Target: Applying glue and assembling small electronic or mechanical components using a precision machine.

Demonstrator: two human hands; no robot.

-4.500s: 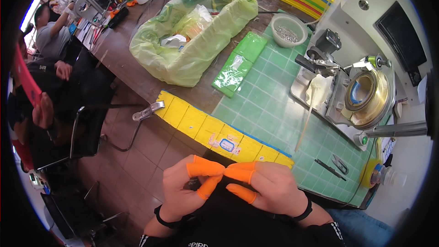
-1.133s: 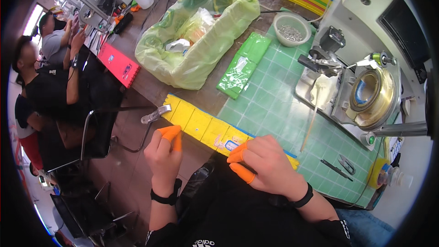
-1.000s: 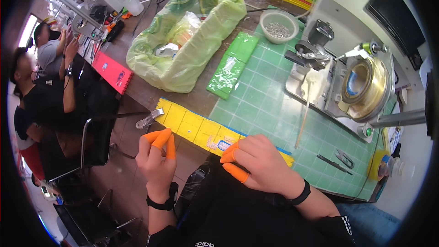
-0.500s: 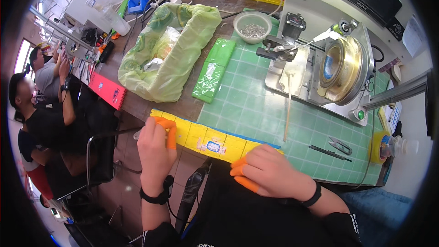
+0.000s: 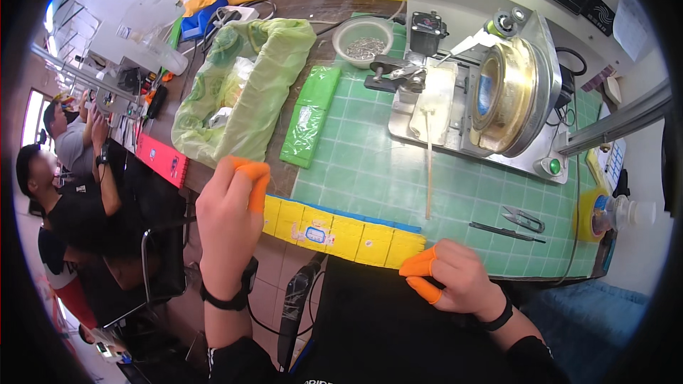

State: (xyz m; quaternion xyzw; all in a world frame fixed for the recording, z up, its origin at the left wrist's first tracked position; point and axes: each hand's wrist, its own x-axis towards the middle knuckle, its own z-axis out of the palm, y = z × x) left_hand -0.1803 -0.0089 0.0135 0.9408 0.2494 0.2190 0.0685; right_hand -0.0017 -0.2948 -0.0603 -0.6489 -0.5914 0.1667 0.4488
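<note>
A long yellow strip (image 5: 348,240), creased into segments, with a small blue-bordered label and a blue far edge, lies along the mat's near-left edge. My left hand (image 5: 231,217), with orange finger cots, is closed over its left end and hides that end. At the strip's lower right corner is my right hand (image 5: 459,277). Its cot-covered thumb and fingers are bent, with a small gap between their tips, and nothing shows in them. A green plastic-wrapped packet (image 5: 309,117) lies farther back.
A bin lined with a pale green bag (image 5: 274,78) stands behind my left hand. On the green mat (image 5: 356,178) are a bowl of metal pins (image 5: 364,46), a machine with a brass-coloured wheel (image 5: 509,99), a thin stick (image 5: 428,171), snips (image 5: 523,219) and black tweezers (image 5: 505,232). People sit at left.
My right hand has moved right, off the strip's top to just beyond its corner. My left hand has risen slightly over the left end. The whole view has shifted a little.
</note>
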